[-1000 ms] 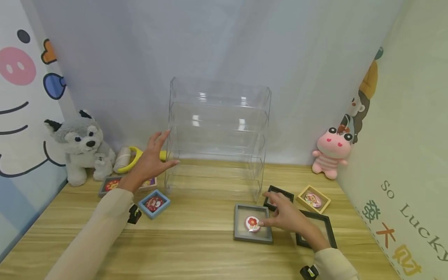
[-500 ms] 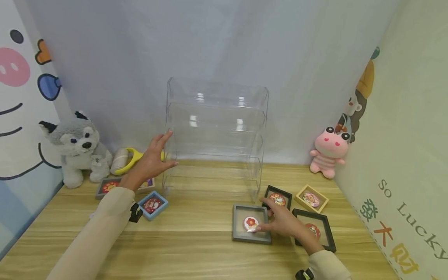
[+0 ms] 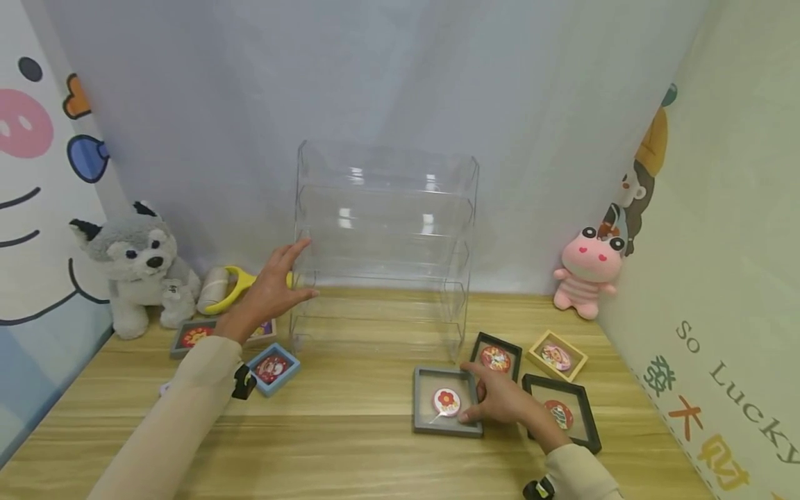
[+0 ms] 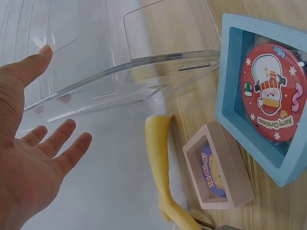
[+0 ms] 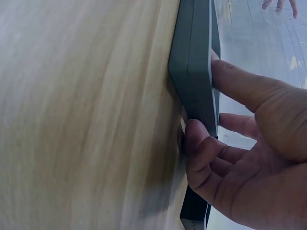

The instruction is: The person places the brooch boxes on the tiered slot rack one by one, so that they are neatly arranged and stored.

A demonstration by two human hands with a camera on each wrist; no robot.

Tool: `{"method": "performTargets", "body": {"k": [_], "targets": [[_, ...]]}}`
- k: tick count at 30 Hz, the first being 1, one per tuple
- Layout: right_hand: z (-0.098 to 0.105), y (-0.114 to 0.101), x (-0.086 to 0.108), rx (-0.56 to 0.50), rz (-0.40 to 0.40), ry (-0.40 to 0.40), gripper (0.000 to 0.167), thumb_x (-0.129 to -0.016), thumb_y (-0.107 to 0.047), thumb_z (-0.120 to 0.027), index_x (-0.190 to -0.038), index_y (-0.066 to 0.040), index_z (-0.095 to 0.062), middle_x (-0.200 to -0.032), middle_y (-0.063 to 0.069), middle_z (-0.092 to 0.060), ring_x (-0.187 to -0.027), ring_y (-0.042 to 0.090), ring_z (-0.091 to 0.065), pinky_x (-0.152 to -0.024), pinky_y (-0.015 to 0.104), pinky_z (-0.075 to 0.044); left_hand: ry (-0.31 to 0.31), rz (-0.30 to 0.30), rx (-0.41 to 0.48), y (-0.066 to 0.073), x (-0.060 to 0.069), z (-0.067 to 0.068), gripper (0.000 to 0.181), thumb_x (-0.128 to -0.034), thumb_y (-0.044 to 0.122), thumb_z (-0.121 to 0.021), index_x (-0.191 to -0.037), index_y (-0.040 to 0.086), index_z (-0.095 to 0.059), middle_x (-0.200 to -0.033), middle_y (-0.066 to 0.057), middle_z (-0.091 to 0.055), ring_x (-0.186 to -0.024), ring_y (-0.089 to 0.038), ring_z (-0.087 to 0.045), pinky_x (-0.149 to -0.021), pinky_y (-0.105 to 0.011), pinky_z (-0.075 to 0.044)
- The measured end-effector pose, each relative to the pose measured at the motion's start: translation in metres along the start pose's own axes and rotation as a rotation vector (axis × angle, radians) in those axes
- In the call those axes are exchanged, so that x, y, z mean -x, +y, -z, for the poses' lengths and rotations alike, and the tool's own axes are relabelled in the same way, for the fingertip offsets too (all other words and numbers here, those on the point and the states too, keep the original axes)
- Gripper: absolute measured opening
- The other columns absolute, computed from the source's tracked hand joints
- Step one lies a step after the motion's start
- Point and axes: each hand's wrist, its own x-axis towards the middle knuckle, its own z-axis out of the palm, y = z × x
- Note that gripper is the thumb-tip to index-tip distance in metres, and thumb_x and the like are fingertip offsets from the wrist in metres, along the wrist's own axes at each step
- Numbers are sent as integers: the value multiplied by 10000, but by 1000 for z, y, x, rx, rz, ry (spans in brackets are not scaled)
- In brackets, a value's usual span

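**Square grey frame in the right hand, before a clear tiered rack**

Item: grey frame [image 3: 446, 429], square, on the wooden surface [image 3: 350, 458] in front of the rack's lower right corner; contains a white round badge [image 3: 446, 401] with a red flower. Whether it lies wholly flat cannot be told.

Right hand [image 3: 496, 401]: grip clamped on the grey frame's right edge, thumb over the face, a curled finger at the rim.

Left hand [image 3: 269, 288]: thumb and fingers well apart, at the left side of the clear rack [image 3: 387, 257]; contact cannot be told.

Right group: two black frames, one behind the hand [image 3: 500, 341] and one beside the wrist [image 3: 589, 417]; one yellow frame [image 3: 548, 368]; pink plush toy [image 3: 586, 285] at the back.

Left group: light blue frame [image 4: 254, 148] with a red snowman badge [image 4: 273, 93]; beige frame [image 4: 235, 167]; yellow-handled roller [image 3: 215, 288]; grey-and-white plush dog [image 3: 146, 278].
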Motion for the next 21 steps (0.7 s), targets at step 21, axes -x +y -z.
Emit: {"method": "performTargets", "body": {"k": [21], "targets": [[-3,-9,-1,-153,-122,-19,795,-665,9,-898,-1331,27,-464,-672,94,-554,-442,169,-575,-453,350,-547,14,-15,13,-1,1,-2,930,-882,172,-771,-1602,182,-184,-1554,-286,-285,-1225,-464,-475,-987,-680,-415]]}}
